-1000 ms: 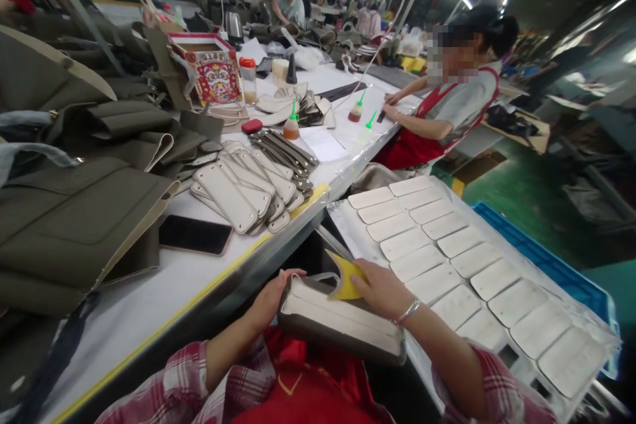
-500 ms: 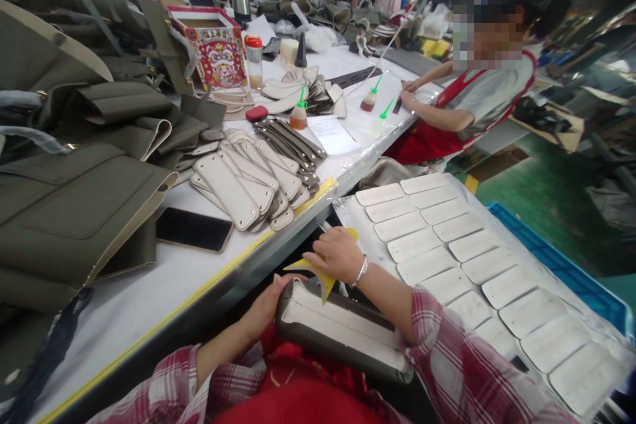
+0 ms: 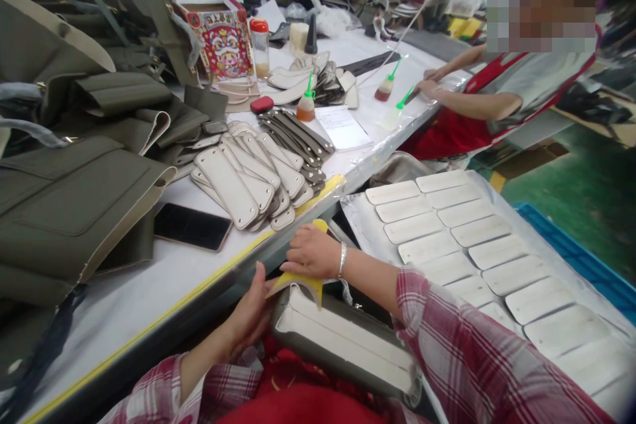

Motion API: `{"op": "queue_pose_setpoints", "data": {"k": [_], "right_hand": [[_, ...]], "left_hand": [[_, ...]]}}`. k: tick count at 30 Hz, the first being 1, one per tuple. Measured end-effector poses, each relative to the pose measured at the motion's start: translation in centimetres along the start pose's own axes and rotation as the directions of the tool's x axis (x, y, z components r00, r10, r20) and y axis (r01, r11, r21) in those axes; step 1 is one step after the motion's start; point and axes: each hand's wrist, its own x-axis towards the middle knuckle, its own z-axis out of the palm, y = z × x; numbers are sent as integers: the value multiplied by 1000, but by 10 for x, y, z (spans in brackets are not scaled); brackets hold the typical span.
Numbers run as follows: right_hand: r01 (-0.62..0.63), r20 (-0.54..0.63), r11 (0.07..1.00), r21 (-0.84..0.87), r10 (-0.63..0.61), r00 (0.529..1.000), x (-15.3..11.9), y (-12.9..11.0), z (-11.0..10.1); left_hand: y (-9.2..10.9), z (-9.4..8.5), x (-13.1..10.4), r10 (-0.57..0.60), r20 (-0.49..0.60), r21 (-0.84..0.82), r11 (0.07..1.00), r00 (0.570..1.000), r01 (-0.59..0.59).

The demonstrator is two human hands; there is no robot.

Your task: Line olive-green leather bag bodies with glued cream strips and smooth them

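My right hand (image 3: 314, 252) is closed around a yellow flat scraper-like piece with a curved edge (image 3: 298, 281). The piece rests against the upper left end of a dark olive bag (image 3: 318, 351) on my lap. The bag's pale side (image 3: 348, 334) faces up, with a seam line along it. Beside that same end is my left hand (image 3: 253, 308), thumb raised and apart from the bag; its fingers lie along the end and are partly hidden.
Pale strap pieces (image 3: 238, 179) pile on the white table near a phone (image 3: 193, 225). Olive bags (image 3: 74, 205) crowd the left. Glue bottles (image 3: 305, 103) stand further back. White panels (image 3: 477, 238) lie on a board at right, above a blue crate (image 3: 571, 258). A co-worker (image 3: 507, 93) sits beyond.
My right hand has moved left with the yellow piece, to the bag's end. My left hand has slid off the corner, its thumb now raised. The view has shifted slightly left.
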Motion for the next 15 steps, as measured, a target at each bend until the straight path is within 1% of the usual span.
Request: {"op": "queue_pose_setpoints", "data": {"k": [2,4,6,7,9,11,13,15], "right_hand": [[43,21,999,18,-43,999,3,2,-1],[74,50,997,27,-75,996,6,4,-1],[108,67,994,35,-110,992,9,6,-1],[127,70,991,40,-130,989,10,7,-1],[167,77,984,59,-172,982,12,8,-1],[195,94,977,86,-203,975,14,9,-1],[211,113,971,116,-224,968,16,9,-3],[217,120,967,136,-234,965,19,8,-4]], "left_hand": [[8,-3,1,-18,4,118,993,1000,18],[16,-5,4,-35,53,267,964,998,19],[23,-5,8,-42,87,430,903,995,0],[26,-4,10,-32,80,510,860,996,-13],[26,-1,13,37,26,653,756,999,-45],[22,2,15,130,-46,763,645,990,-49],[16,4,14,196,-125,827,562,973,-7],[9,5,13,246,-197,854,519,949,42]]}}
